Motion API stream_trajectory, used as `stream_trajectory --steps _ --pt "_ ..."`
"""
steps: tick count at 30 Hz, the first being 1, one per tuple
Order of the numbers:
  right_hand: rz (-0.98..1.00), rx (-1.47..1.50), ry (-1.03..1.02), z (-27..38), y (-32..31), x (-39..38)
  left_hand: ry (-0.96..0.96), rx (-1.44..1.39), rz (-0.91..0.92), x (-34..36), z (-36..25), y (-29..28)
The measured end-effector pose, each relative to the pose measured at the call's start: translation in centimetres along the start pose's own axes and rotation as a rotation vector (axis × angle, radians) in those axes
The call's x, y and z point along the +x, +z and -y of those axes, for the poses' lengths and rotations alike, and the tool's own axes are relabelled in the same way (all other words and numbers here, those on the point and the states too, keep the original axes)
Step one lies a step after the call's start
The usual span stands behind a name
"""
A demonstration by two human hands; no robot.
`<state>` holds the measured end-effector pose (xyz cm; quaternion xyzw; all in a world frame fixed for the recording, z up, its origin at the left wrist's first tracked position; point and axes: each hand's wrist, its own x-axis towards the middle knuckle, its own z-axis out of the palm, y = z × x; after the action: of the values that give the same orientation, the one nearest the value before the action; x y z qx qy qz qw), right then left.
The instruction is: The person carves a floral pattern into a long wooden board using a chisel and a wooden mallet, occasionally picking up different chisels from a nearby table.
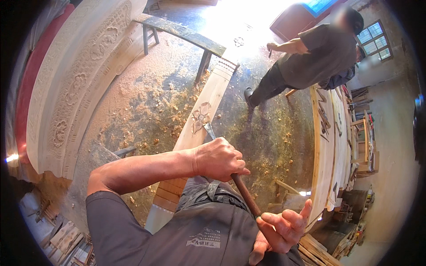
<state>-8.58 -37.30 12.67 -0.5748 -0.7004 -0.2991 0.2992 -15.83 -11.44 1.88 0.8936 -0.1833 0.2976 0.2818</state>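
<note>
At one plank (214, 88), left hand (221, 158) grips one chisel (245, 193), right hand (280, 227) cups its end.

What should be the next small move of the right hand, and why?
Probably close the right hand more firmly around the rear of the long brown-handled metal chisel: that hand's fingers look loosely spread, while the left hand grips the chisel farther forward and the blade appears to meet the carved brown flower on the pale wooden board.
</note>
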Motion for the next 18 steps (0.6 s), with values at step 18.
stream_trajectory --steps 18 --pt "0.495 0.348 0.669 -2.7 5.5 -3.1 -0.016 0.358 0.137 0.6 -0.4 0.7"
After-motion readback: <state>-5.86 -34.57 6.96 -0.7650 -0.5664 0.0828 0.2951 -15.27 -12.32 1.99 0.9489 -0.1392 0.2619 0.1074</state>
